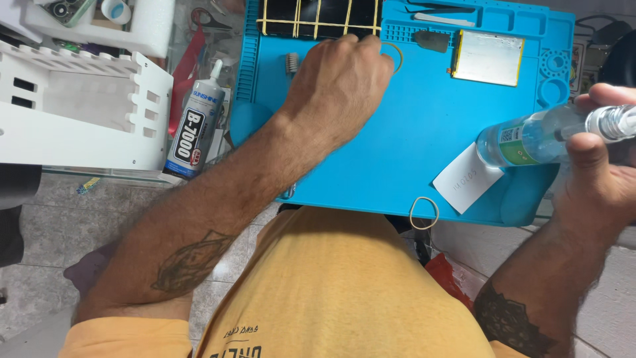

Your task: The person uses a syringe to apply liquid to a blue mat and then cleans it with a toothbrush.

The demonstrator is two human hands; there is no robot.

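Observation:
My left hand (341,83) rests fisted on the blue work mat (411,126), its fingers at the lower edge of a dark flat device (318,16) bound with several yellow rubber bands; whether it grips a band is hidden. A loose rubber band (396,56) lies right beside the knuckles. My right hand (596,172) holds a clear plastic bottle (530,136) with a green label, tilted sideways over the mat's right edge, its base pointing left above a white paper slip (467,178).
A silvery flat battery (489,58), a grey pick (432,41) and tweezers (442,18) lie at the mat's far side. Another rubber band (424,213) sits at the near edge. A glue tube (197,122) and white plastic rack (79,106) stand to the left.

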